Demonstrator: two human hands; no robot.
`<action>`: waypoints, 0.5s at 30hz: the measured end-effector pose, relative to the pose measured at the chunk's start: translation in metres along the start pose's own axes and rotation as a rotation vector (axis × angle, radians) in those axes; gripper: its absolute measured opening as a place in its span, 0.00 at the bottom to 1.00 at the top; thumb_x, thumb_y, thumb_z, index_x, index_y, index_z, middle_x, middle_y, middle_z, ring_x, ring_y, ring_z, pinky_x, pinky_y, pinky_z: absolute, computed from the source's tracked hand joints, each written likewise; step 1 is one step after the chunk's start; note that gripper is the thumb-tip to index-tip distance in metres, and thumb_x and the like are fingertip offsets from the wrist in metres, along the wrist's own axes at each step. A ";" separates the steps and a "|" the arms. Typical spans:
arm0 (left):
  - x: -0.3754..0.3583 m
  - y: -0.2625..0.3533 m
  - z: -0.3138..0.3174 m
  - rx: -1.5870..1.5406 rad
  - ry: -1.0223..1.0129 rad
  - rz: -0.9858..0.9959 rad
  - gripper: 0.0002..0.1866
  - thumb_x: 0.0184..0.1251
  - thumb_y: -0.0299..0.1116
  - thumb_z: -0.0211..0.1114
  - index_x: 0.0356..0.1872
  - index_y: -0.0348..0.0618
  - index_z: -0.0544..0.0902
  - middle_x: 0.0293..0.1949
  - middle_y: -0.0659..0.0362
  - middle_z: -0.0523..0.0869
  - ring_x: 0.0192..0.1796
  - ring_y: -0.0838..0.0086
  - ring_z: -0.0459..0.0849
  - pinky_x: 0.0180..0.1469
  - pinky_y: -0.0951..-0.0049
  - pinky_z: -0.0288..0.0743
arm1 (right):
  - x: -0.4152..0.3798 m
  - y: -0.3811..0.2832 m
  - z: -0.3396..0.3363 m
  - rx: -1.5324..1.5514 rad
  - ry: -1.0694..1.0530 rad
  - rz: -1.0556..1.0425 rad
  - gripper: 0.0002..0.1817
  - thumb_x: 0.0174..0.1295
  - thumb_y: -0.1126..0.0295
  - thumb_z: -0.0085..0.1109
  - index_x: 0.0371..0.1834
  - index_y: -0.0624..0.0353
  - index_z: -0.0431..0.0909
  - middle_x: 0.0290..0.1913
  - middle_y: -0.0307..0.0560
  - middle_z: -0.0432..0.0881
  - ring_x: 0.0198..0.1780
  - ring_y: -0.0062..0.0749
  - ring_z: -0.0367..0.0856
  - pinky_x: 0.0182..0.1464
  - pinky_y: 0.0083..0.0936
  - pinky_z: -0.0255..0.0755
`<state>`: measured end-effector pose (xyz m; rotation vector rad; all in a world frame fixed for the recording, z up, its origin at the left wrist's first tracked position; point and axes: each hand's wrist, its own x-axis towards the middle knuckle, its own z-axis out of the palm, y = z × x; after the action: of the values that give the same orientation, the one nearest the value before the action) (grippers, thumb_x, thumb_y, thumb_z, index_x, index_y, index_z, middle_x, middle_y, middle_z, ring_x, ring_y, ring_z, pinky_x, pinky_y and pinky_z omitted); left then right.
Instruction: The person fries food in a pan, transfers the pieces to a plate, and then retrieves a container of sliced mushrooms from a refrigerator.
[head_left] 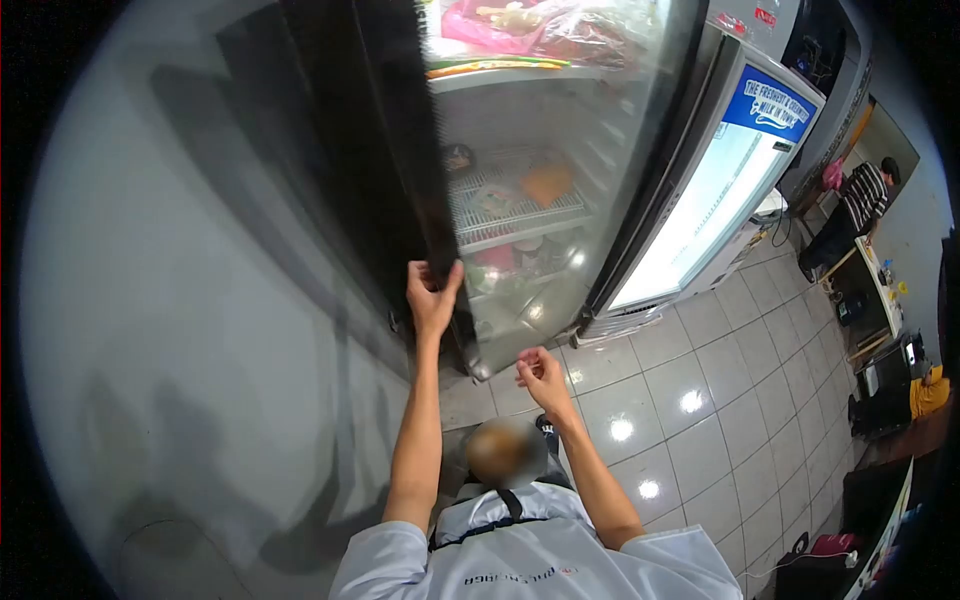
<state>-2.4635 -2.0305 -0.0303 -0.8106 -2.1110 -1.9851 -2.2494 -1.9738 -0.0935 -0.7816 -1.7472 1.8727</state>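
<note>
My left hand grips the dark edge of a glass fridge door, with the thumb on one side and the fingers on the other. Low and to the right of that door, my right hand is raised with curled fingers; whether it holds anything is too small to tell. Behind the glass, a pink plastic bag and clear bags lie on the top shelf. An orange-brown item rests on a wire shelf below, beside a dark round item.
A second, lit fridge with a blue sign stands at the right. Grey wall fills the left. Tiled floor lies below. Far right, a person in stripes is by a table, and another in yellow is lower down.
</note>
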 end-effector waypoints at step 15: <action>-0.036 -0.045 -0.001 -0.333 -0.557 -0.283 0.21 0.71 0.46 0.52 0.35 0.35 0.79 0.27 0.62 0.79 0.28 0.82 0.76 0.34 0.80 0.72 | -0.062 -0.080 -0.009 -0.534 1.065 -0.614 0.29 0.45 0.73 0.66 0.49 0.65 0.62 0.41 0.46 0.63 0.43 0.33 0.63 0.49 0.27 0.59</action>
<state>-2.4541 -2.0417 -0.0856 -1.3166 -2.3029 -2.5435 -2.2018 -2.0025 -0.0079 -1.0013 -1.4590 0.3930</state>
